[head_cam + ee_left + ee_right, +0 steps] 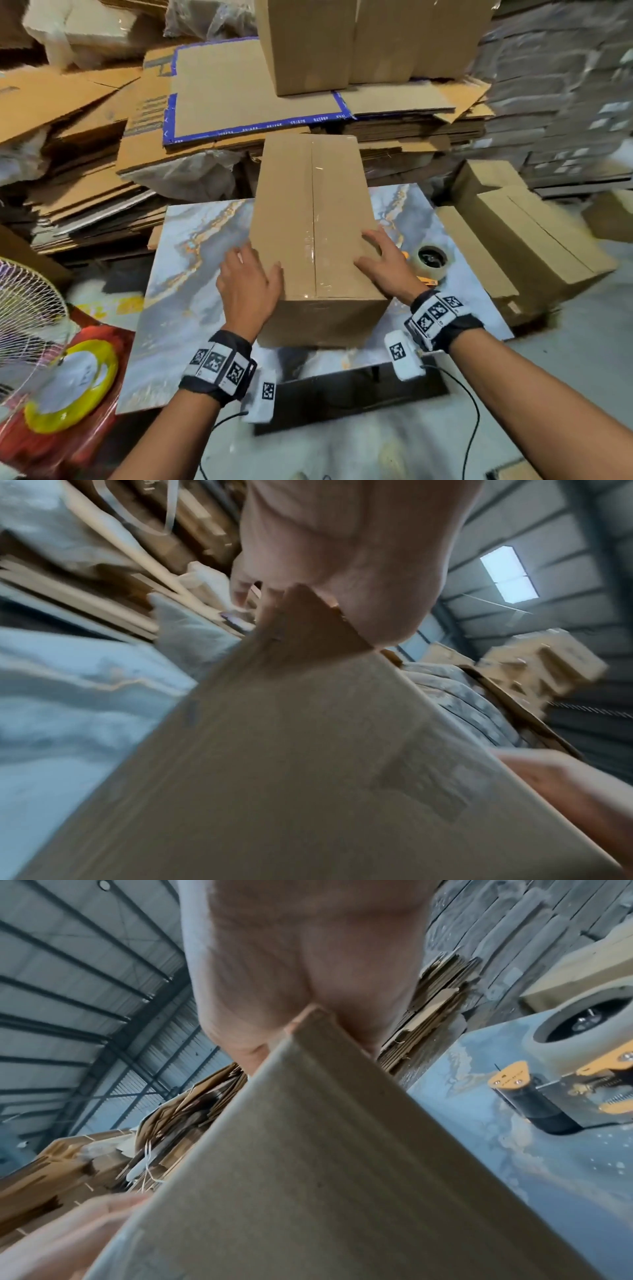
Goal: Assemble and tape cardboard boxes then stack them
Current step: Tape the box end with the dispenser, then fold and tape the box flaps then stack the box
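Observation:
A closed cardboard box stands on the marbled table, with clear tape running along its top seam. My left hand lies over the box's near left top edge, thumb on top and fingers down the side. My right hand rests on the near right top edge with its fingers spread. In the left wrist view the palm sits over the box's edge. In the right wrist view the palm sits over the other edge of the box. A tape dispenser lies on the table right of my right hand.
Assembled boxes stand on piles of flat cardboard behind the table. More long boxes lie right of the table. A fan and a yellow-rimmed disc are at the lower left. Cables hang from my wrists.

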Demonstrator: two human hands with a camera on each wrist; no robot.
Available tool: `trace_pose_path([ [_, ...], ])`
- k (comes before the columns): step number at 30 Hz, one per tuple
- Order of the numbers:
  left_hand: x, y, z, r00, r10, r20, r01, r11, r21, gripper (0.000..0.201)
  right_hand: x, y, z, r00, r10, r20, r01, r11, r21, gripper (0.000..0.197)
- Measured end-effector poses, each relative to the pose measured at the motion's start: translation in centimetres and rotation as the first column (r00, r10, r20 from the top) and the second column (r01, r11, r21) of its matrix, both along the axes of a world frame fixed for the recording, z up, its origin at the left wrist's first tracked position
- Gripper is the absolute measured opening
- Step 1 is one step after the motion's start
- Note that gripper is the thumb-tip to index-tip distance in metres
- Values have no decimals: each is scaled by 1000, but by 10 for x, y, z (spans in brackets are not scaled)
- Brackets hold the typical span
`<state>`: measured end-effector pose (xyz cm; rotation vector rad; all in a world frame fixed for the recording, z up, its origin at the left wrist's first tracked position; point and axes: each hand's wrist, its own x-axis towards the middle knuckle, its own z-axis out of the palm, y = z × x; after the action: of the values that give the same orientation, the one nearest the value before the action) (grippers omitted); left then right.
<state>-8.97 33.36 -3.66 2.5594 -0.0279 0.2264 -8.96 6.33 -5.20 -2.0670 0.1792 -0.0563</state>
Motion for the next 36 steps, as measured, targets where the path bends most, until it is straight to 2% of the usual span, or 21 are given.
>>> trace_pose_path([
  [3, -3, -36, 16, 963, -180, 202, 170, 983, 63, 55, -3, -8, -10, 988, -149, 41, 144, 984, 103, 38],
  [6, -9, -81, 24, 899, -361, 247, 351, 932, 87, 46, -10, -33, -29, 941, -337, 33, 333, 939, 90, 23],
  [9, -10, -123, 21, 875, -468, 124, 455, 882, 120, 63, -25, -67, -55, 888, -455, -69, 457, 890, 8, 17],
  [12, -6, -150, 10, 871, -488, -62, 488, 842, 228, 86, -35, -102, -83, 846, -488, -216, 462, 872, -160, 21],
  [14, -3, -158, 2, 878, -463, -124, 478, 822, 309, 89, -36, -122, -104, 808, -485, -334, 427, 873, -235, 24],
  [17, -1, -160, -5, 894, -433, -112, 445, 834, 327, 80, -34, -144, -123, 759, -453, -468, 388, 891, -234, 34],
  [20, 0, -159, -6, 900, -427, -94, 434, 847, 306, 77, -28, -155, -135, 739, -385, -552, 381, 916, -129, 35],
  [22, 0, -159, -6, 900, -428, -77, 430, 851, 301, 76, -21, -162, -149, 714, -337, -614, 429, 903, 2, 35],
  [23, 0, -159, -6, 901, -428, -68, 427, 851, 305, 75, -20, -163, -152, 707, -295, -643, 480, 868, 129, 31],
  [25, 0, -159, -7, 902, -429, -57, 424, 851, 309, 74, -16, -161, -153, 689, -169, -705, 593, 690, 415, 16],
  [27, 2, -157, -6, 898, -436, -50, 429, 847, 313, 73, -16, -159, -148, 636, 52, -770, 634, 534, 560, 27],
  [29, 5, -154, -7, 895, -444, -48, 434, 840, 325, 72, -16, -159, -151, 610, 223, -760, 617, 469, 632, 34],
  [31, 6, -153, -7, 894, -446, -48, 435, 838, 329, 71, -22, -155, -152, 614, 263, -744, 621, 420, 662, 32],
  [33, 7, -153, -8, 895, -444, -45, 432, 839, 331, 70, -28, -150, -152, 668, 208, -714, 607, 403, 685, 26],
  [36, 6, -154, -9, 896, -443, -12, 423, 846, 324, 68, -36, -145, -149, 746, 126, -654, 550, 436, 712, 23],
])
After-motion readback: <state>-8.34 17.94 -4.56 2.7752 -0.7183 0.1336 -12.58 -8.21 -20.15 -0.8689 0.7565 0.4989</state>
